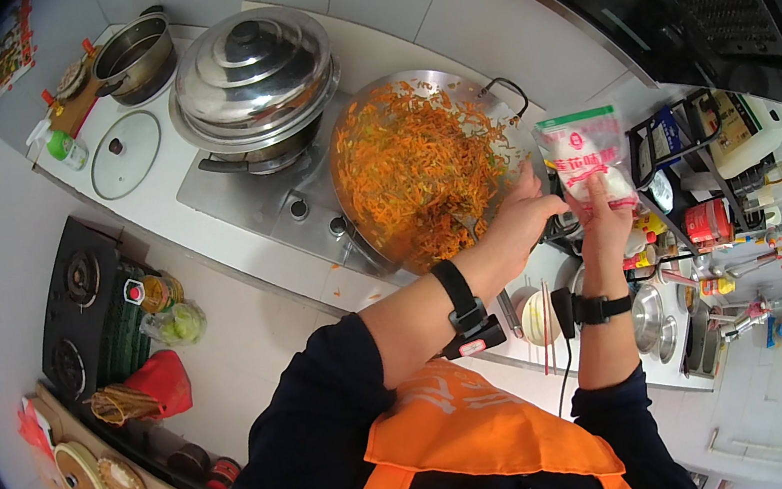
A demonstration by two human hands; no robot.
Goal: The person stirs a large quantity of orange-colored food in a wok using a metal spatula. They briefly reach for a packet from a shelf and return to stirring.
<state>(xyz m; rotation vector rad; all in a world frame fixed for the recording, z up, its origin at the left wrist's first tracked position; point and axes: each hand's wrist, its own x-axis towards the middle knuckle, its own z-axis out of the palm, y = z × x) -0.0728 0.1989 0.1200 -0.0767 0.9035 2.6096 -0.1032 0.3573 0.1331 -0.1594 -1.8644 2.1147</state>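
Note:
A wide steel wok point(497, 101) on the hob holds shredded orange and green food point(417, 165), with a darker patch near its lower rim. My left hand point(525, 220) is over the wok's right rim, thumb towards the bag; its fingertips are partly hidden and I cannot tell whether they hold anything. My right hand point(604, 209) grips the lower part of a clear plastic bag of white seasoning point(583, 159), printed in red with a green top edge, held upright right of the wok. A metal utensil point(510, 314) runs from the food beneath my left forearm.
Left of the wok stands a lidded steel pot point(252, 75), with a glass lid point(126, 155), spray bottle point(66, 149) and open pot point(135, 55) beyond. A rack with seasoning containers point(708, 223) is at right. A bowl point(538, 317) with red chopsticks point(548, 335) lies near the counter's edge.

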